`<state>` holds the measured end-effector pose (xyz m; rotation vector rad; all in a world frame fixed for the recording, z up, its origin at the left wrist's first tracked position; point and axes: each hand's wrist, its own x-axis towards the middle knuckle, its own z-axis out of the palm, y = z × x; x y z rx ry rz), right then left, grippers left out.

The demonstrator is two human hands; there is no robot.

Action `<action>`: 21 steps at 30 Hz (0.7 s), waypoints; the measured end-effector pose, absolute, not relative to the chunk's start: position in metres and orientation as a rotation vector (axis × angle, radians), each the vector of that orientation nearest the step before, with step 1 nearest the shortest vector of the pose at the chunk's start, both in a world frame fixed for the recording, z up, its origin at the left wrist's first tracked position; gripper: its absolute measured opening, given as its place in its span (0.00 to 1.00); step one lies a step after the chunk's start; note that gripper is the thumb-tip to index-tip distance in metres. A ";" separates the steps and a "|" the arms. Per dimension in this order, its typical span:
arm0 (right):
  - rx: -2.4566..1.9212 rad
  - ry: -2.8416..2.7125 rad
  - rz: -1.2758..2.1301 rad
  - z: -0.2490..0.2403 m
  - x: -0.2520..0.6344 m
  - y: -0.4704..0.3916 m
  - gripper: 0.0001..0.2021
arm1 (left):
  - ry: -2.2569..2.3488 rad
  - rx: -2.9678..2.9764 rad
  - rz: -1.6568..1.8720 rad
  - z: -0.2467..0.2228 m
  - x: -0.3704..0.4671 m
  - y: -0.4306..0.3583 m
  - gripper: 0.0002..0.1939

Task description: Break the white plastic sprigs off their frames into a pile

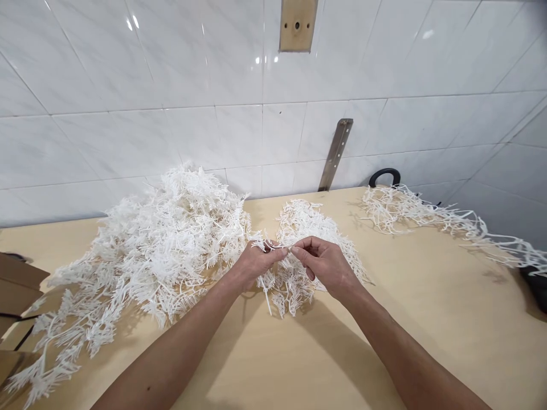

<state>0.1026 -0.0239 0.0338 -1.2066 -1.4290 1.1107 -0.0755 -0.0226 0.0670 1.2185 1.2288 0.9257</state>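
Note:
Between my two hands is a white plastic branch (258, 244) with fine needle-like tips, its stem running to my pinched fingers. My left hand (260, 259) is closed on the branch, thumb pointing right. My right hand (322, 261) pinches the stem's end, with thumb and forefinger close to the left thumb. Just behind and below the hands lies a smaller heap of white branches (305, 219). To the left rises a large tangled pile of white branches (171, 228). Whatever small part sits between the fingertips is too hidden to make out.
Bare white stems (427, 213) trail along the right side of the wooden table (410, 319), near a black curved handle (384, 173). A metal strip (336, 154) leans on the tiled wall (183, 68). A cardboard box (19, 285) stands at the left edge.

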 end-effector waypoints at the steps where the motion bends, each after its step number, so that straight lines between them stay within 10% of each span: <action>1: -1.214 -1.438 1.100 0.036 0.103 -0.025 0.16 | 1.244 1.229 0.928 0.068 -0.075 -0.023 0.18; 16: -1.294 -1.620 1.059 0.038 0.104 -0.026 0.14 | 1.309 1.242 0.947 0.071 -0.075 -0.025 0.19; 21: -1.250 -1.817 0.397 0.034 0.106 -0.021 0.09 | 1.243 1.242 0.897 0.062 -0.076 -0.023 0.19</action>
